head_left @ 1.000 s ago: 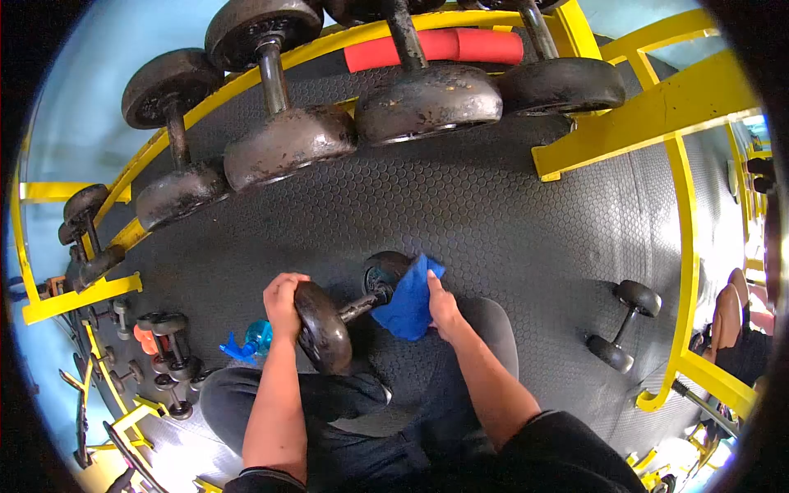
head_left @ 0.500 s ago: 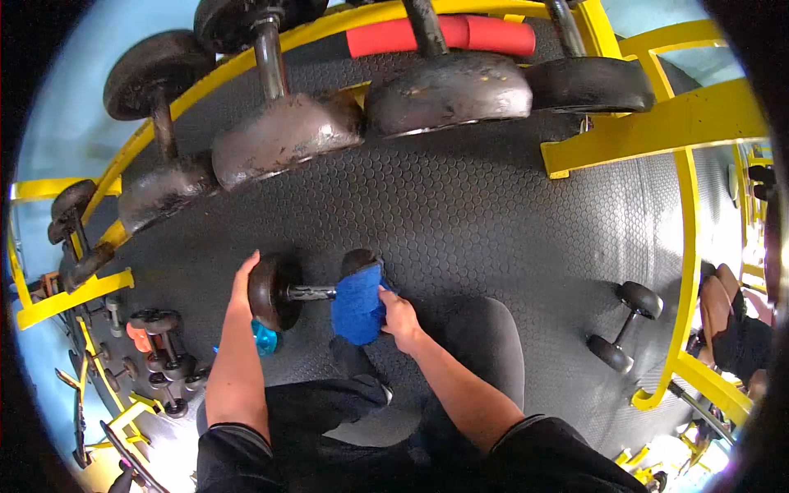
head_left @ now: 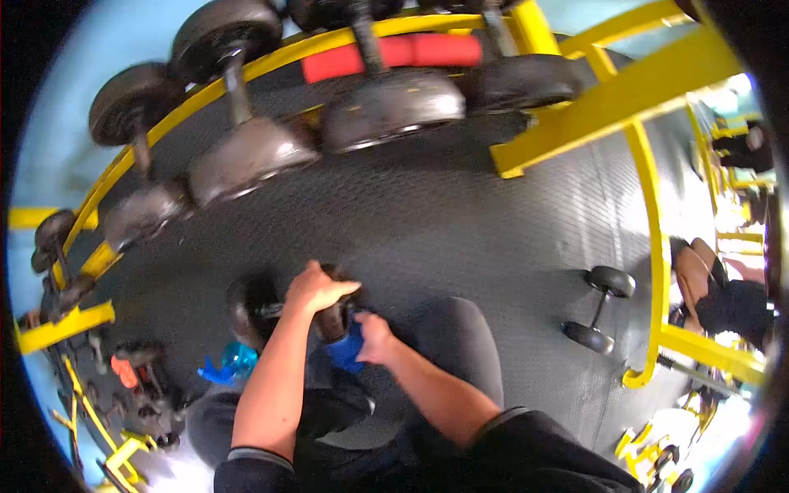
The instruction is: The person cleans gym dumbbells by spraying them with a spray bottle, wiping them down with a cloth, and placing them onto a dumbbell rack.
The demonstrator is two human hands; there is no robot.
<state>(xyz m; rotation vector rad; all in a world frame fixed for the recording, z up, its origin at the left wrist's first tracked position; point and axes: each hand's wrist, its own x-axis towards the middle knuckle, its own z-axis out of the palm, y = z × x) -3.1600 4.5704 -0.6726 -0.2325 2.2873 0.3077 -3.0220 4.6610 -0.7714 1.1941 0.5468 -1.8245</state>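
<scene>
A dark dumbbell (head_left: 253, 311) is on the floor in front of my knees, its handle partly hidden behind my left forearm. My left hand (head_left: 316, 289) is over the top of its right-hand weight, gripping it with one digit stretched to the right. In my right hand (head_left: 375, 337) is a blue cloth (head_left: 345, 352), pressed against the near side of that same weight. Motion blurs the fingers somewhat. Left of my left forearm lies a turquoise bottle (head_left: 238, 359) with a blue spray head (head_left: 215, 375).
A yellow rack (head_left: 567, 123) holding several large dumbbells (head_left: 394, 111) curves across the far side. Red foam padding (head_left: 394, 53) shows behind it. Another dumbbell (head_left: 598, 309) lies on the black floor to the right. Smaller weights (head_left: 144, 374) are at left; a person (head_left: 723, 304) is at far right.
My left hand has moved from the dumbbell's left weight across to its right weight. The cloth has slid down that weight, toward me. The whole view has shifted slightly.
</scene>
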